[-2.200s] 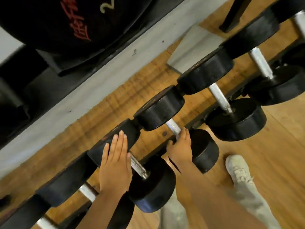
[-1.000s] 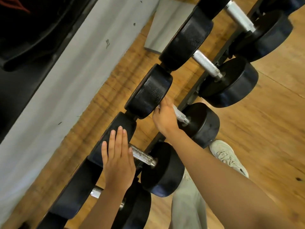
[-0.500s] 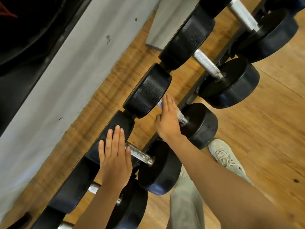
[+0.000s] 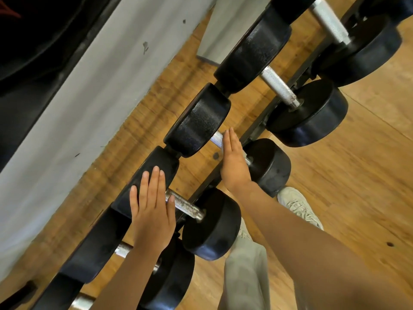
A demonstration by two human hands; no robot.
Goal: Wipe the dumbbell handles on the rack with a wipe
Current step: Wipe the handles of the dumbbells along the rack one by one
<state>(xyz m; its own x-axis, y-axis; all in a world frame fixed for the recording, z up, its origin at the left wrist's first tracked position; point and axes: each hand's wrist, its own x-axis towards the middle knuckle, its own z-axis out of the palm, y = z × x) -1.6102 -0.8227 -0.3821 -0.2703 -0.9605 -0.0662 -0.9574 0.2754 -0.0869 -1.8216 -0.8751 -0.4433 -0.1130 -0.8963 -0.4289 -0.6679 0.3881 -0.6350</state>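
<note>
Knurled steel handle lies under our flat right hand; left hand rests open on a dumbbell. No wipe visible; further handles seemingly remain.

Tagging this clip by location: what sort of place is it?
Most likely a gym's weights area: black dumbbells with knurled metal handles sit in a row on a dark rack, above a wooden floor.

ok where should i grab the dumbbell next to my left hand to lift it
Probably by the bare knurled handle between its two black heads, coming down from above. The left hand lies flat over its far end; the near stretch is exposed, and the rack blocks reaching from underneath.
</note>
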